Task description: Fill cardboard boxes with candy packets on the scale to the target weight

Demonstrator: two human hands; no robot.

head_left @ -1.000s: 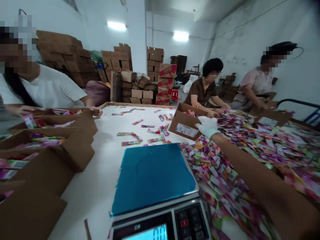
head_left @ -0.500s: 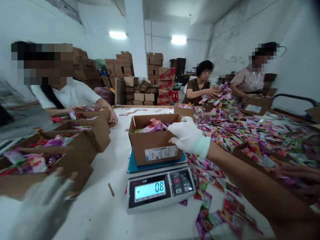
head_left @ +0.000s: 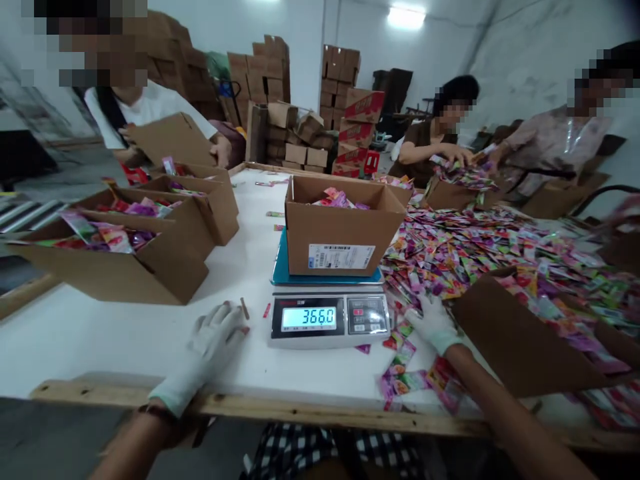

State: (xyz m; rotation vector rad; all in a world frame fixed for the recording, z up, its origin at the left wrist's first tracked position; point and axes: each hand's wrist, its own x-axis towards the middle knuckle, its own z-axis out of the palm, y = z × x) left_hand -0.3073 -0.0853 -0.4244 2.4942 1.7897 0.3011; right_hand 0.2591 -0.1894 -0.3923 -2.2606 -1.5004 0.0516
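Observation:
A cardboard box (head_left: 345,220) with a white label stands on the blue plate of the digital scale (head_left: 327,320). Colourful small packets (head_left: 336,199) lie inside the box, and the display reads 366.0. My left hand (head_left: 213,343), in a white glove, rests on the white table left of the scale, fingers apart and nothing in it. Close to its fingertips lies a thin brown strip (head_left: 245,308). Just right of the scale, my gloved right hand (head_left: 434,323) reaches over loose packets (head_left: 400,367) with its fingers outstretched; no packet shows in its grasp.
Filled cardboard boxes (head_left: 115,267) line the left side. A large packet heap (head_left: 450,247) covers the right, with another box (head_left: 520,340) tilted before it. A wooden edge (head_left: 300,408) borders the table. Co-workers handle a box (head_left: 173,140) and packets (head_left: 463,175) beyond.
My right hand has let go of the box and moved down to the packets. My left hand moved from the left boxes onto the table. The display went from -0.8 to 366.0.

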